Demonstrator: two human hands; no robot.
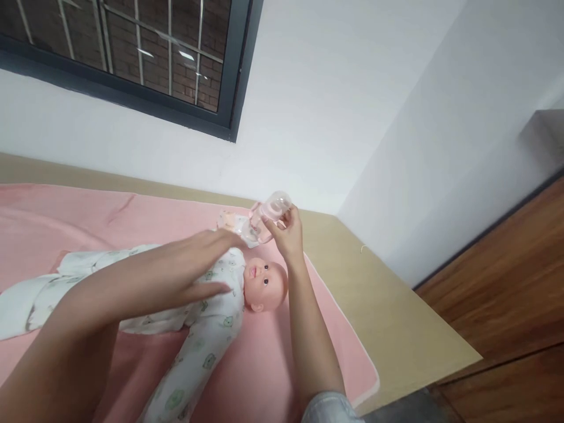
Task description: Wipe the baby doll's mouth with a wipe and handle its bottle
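A baby doll [263, 284] in a white printed sleepsuit lies on its back on a pink blanket [57, 223], head to the right. My right hand [287, 235] is raised above the doll's head, its fingers closed on a clear pink baby bottle [268, 215] held tilted. My left hand [200, 264] stretches out flat with fingers extended over the doll's chest, fingertips close to the bottle; whether it touches the doll I cannot tell. One doll arm in its sleeve [200, 358] points toward me.
The blanket covers a tan tabletop [388, 305] set against white walls. A dark-framed window [145, 59] is at the upper left. Brown wooden flooring [511, 276] lies to the right, past the table's edge.
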